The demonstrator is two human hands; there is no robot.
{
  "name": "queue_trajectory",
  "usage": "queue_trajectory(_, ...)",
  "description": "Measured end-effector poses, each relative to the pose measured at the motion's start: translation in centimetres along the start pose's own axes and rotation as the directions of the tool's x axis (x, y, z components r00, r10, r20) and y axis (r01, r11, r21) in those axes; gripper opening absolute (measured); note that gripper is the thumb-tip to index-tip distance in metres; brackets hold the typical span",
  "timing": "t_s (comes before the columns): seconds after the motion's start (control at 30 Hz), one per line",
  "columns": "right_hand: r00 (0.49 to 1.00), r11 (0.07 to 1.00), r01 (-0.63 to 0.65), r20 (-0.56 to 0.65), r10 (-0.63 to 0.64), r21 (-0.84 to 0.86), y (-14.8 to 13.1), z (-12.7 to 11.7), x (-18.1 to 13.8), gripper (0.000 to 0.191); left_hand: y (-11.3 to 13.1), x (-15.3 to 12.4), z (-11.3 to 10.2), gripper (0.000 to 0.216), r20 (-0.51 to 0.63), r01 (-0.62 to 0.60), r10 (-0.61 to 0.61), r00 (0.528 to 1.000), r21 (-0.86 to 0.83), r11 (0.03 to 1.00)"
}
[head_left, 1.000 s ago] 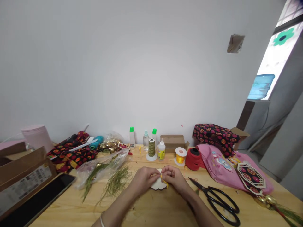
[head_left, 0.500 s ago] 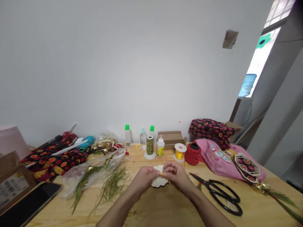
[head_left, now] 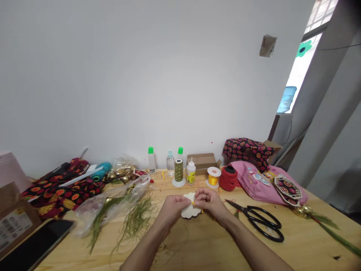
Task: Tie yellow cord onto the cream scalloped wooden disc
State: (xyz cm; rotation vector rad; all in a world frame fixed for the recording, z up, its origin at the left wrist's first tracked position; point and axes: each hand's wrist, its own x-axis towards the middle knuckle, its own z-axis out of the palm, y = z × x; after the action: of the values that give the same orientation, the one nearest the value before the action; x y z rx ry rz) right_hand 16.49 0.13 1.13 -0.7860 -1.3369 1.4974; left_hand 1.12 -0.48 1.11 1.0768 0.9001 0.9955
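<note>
Both hands meet over the middle of the wooden table. My left hand pinches the left edge of a pale scalloped wooden piece. Against the piece's upper right side, my right hand has its fingers closed on a short yellow cord. The piece is held just above the tabletop, partly hidden behind both hands.
Black scissors lie to the right. Behind the hands stand an olive thread spool, a glue bottle, a yellow cord spool and a red spool. Green tassel strands and a plastic bag lie left. Pink fabric sits right.
The view has swung to the left and slightly up, so table items sit higher in frame. Both hands stay together on the scalloped piece and yellow cord, lifted slightly.
</note>
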Motion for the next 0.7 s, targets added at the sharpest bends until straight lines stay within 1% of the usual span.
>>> queue_trajectory(0.2,1.000,0.999,0.007,-0.028,-0.008,-0.054,0.5,-0.4,0.2,0.025,0.9,-0.4,0.5,0.026,0.005,0.034,-0.034,0.999,-0.056,0.998)
queue_trajectory(0.33,0.999,0.997,0.027,-0.040,-0.030,-0.078,0.7,-0.5,0.3,0.025,1.2,-0.6,0.6,0.025,-0.035,0.074,-0.076,0.997,-0.053,0.996)
queue_trajectory(0.43,0.997,0.991,0.045,-0.059,-0.053,-0.126,0.5,-0.4,0.3,0.024,1.0,-0.6,0.6,0.022,0.009,0.064,-0.063,0.998,-0.057,0.996)
queue_trajectory(0.5,0.990,0.970,0.090,-0.086,-0.112,-0.228,0.3,-0.3,0.2,0.020,0.9,-0.6,0.5,0.020,0.050,0.055,-0.052,0.997,-0.059,0.997)
queue_trajectory(0.53,0.983,0.946,0.121,-0.096,-0.156,-0.300,0.2,-0.3,0.1,0.018,0.9,-0.6,0.5,0.020,0.057,0.055,-0.051,0.997,-0.059,0.997)
queue_trajectory(0.6,0.960,0.866,0.195,-0.092,-0.265,-0.460,0.1,-0.3,-0.1,0.012,0.8,-0.6,0.4,0.020,0.048,0.050,-0.048,0.998,-0.048,0.998)
queue_trajectory(0.7,0.905,0.696,0.305,-0.030,-0.425,-0.650,0.1,-0.3,-0.4,0.005,0.6,-0.5,0.2,0.022,-0.006,0.034,-0.034,0.999,0.014,0.999)
